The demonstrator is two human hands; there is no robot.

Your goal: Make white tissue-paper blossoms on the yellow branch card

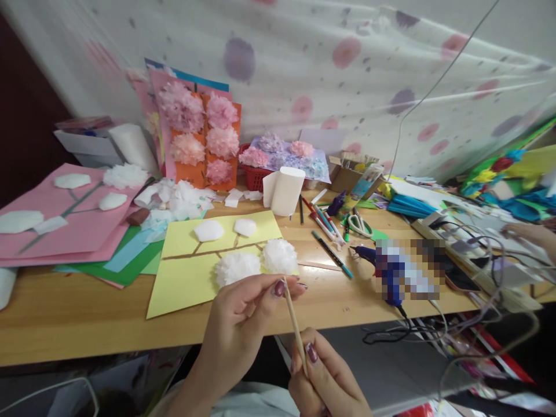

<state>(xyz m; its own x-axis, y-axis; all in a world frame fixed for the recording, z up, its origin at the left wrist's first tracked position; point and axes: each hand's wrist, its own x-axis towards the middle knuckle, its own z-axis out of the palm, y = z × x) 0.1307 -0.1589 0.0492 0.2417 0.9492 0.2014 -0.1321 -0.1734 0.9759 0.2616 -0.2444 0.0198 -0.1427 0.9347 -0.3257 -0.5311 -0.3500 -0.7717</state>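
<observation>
A thin wooden stick [294,317] slants between my two hands near the table's front edge. My left hand [249,315] pinches its upper end between thumb and fingers. Lower down, my right hand [324,373] is closed around the other end. Just beyond my left hand lies a yellow sheet [180,281] with a brown branch drawn across it. It carries two fluffy white paper flowers, one [280,256] at the right and another [237,267] partly behind my left hand. Flat white paper pieces [208,231] sit above the branch.
A blue glue gun [369,253], partly blurred out, lies right with cables and a power strip [460,243]. Markers [332,255], scissors [359,225] and a tissue roll [286,191] stand behind. Pink sheets [87,217] lie left. Another person's hand [530,234] shows far right.
</observation>
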